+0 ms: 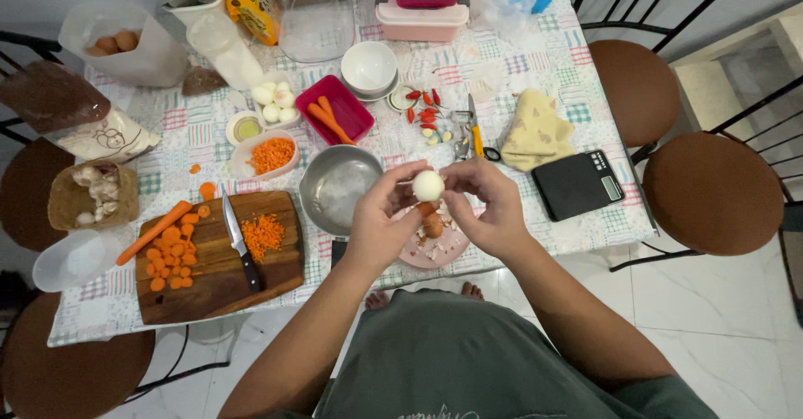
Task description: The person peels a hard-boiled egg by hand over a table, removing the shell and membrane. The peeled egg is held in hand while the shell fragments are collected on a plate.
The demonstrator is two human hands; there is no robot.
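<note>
A checked-cloth worktop (535, 51) stands on a pale tiled floor (719, 335), ringed by black-framed chairs (711, 193) with round brown seats.

Peeled boiled egg (428, 186): white, smooth, roughly round as seen from above, no shell visible on the upper face. Held off the bench, pinched between fingertips of left hand (378, 222) and right hand (493, 206). Positioned directly above the pink plate (418, 256), which carries brown shell fragments (432, 223); plate sits at the near bench edge.
</note>
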